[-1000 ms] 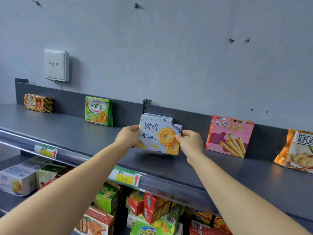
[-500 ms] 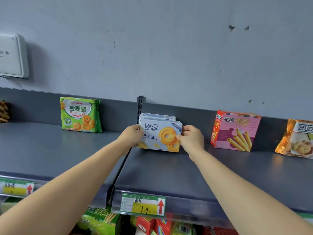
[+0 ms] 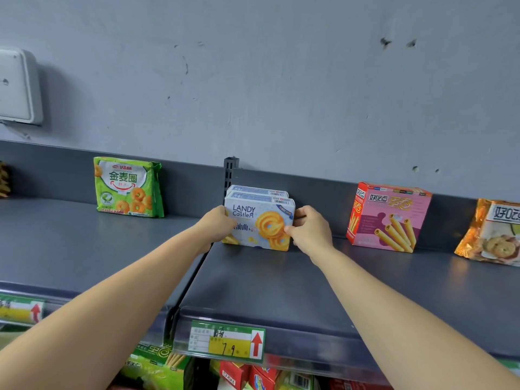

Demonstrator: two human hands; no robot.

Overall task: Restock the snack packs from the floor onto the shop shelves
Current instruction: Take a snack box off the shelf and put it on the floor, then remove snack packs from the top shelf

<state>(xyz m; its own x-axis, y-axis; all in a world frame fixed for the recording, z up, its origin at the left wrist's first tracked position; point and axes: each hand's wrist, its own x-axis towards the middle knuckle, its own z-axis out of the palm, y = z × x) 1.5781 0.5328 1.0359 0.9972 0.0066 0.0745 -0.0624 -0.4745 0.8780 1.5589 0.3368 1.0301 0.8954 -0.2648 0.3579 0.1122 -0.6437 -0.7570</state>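
Observation:
A white Landy Castle cookie box [image 3: 260,220] stands upright on the dark grey top shelf [image 3: 267,280], right in front of a second box of the same kind [image 3: 257,190] against the back panel. My left hand [image 3: 215,225] grips the front box's left edge. My right hand [image 3: 308,230] pinches its right edge, thumb on the printed face. Both arms reach up from the bottom corners.
On the same shelf stand a green ring-cookie bag [image 3: 129,187] to the left, a pink wafer-roll box [image 3: 389,216] and an orange cookie bag [image 3: 492,232] to the right. A price tag [image 3: 228,340] hangs on the shelf lip. More packs fill the shelf below.
The cookie box went from held in the air down and back onto the shelf, against the box behind it. My view moved closer and rightward.

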